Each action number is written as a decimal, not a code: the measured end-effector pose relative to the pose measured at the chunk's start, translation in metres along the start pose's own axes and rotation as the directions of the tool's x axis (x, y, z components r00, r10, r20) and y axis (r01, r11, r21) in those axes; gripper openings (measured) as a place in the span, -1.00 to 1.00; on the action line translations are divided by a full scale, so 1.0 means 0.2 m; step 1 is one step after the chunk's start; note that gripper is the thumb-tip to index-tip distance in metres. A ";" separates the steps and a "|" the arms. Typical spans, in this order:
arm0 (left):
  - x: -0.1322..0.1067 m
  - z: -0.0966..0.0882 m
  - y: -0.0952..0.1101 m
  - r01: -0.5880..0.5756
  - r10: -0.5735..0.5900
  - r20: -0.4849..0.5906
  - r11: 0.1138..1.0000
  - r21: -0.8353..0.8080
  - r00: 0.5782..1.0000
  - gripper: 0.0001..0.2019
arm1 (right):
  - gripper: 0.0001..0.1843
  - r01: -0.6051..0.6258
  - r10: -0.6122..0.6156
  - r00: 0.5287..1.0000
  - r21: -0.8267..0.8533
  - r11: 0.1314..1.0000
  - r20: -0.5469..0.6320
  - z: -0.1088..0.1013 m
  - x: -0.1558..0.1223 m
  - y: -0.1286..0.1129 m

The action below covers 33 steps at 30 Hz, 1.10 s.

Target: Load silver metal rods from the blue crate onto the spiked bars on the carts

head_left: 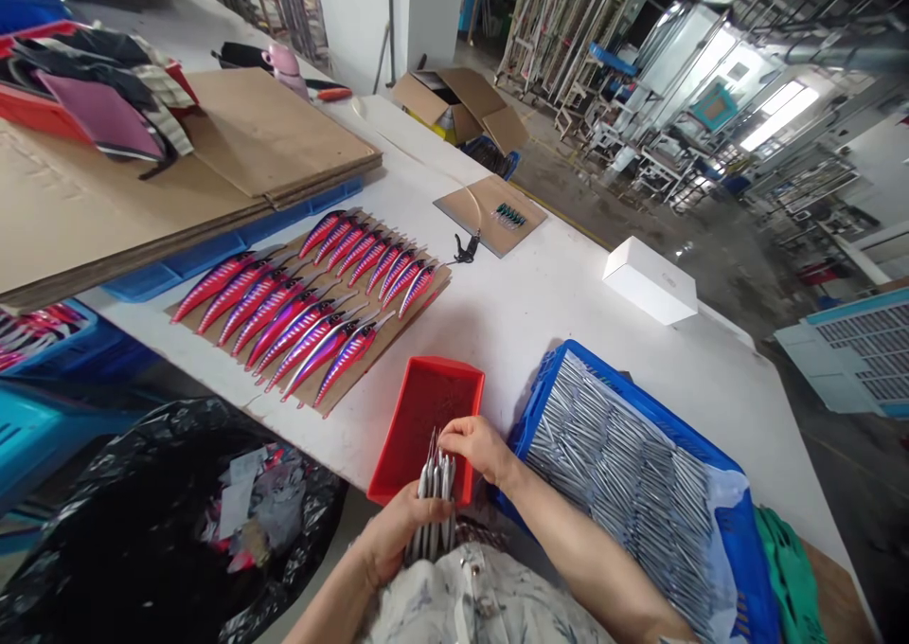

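Note:
My left hand [408, 521] is wrapped round a bundle of several silver-grey unpainted fishing lures [428, 523], their thin wire ends pointing up. At the top of that bundle my right hand [477, 445] has its thumb and fingers pinched together by the wire ends; whatever sits between the fingertips is too small to make out. Both hands are over the near end of a red plastic bin [393, 436], which has some dark bits on its floor. To the right, a blue crate [543, 388] holds rows of similar silver lures [611, 436].
Pink-and-purple painted lures [298, 336] lie in two rows on cardboard. Beyond are a black clip [467, 246], a small cardboard sheet [497, 194] with green lures and a white box [650, 279]. A black-lined rubbish bin [170, 540] stands left; a green glove [788, 568] lies right.

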<state>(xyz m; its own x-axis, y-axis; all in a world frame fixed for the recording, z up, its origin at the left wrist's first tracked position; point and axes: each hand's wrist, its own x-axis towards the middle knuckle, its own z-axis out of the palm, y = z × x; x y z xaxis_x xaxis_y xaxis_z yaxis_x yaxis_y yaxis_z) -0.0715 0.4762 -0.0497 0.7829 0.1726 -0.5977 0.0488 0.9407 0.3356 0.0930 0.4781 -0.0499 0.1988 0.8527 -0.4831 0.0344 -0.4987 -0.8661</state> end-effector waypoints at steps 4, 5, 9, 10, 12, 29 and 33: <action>0.00 -0.01 -0.03 0.030 -0.030 -0.039 1.000 0.002 0.999 -0.82 | -0.81 0.090 -0.088 0.979 0.002 0.996 -0.184 -0.16 0.11 -0.09; 0.00 -0.02 -0.04 0.033 -0.033 -0.046 0.999 -0.009 0.998 -0.81 | -0.80 0.081 -0.092 0.979 -0.068 0.994 -0.183 -0.20 0.13 -0.10; 0.03 -0.07 -0.04 0.005 -0.007 -0.056 0.999 -0.043 0.998 -0.76 | -0.85 -0.012 -0.030 0.994 -0.395 0.919 -0.101 -0.22 0.14 -0.07; 0.04 -0.07 -0.04 -0.003 0.000 -0.060 0.999 -0.040 0.998 -0.76 | -0.84 -0.018 -0.023 0.996 -0.438 0.899 -0.087 -0.19 0.12 -0.06; 0.04 -0.07 -0.04 -0.014 0.012 -0.062 0.999 -0.034 0.998 -0.77 | -0.81 -0.002 -0.006 1.000 -0.461 0.887 -0.016 -0.13 0.08 -0.03; 0.05 -0.06 -0.05 -0.009 0.014 -0.062 0.997 0.080 0.998 -0.81 | -0.85 0.019 -0.105 0.985 -0.528 0.849 -0.134 -0.18 0.11 -0.07; 0.05 -0.06 -0.05 -0.025 0.028 -0.041 0.997 0.074 0.999 -0.82 | -0.83 -0.003 0.040 0.995 -0.386 0.922 0.089 -0.13 0.07 0.01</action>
<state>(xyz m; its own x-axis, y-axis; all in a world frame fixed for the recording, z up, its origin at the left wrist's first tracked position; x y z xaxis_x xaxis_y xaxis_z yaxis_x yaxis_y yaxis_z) -0.0711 0.4720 -0.0678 0.7577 0.2112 -0.6175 0.0749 0.9118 0.4037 0.1210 0.4857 -0.0550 0.1122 0.8423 -0.5272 0.4096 -0.5226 -0.7477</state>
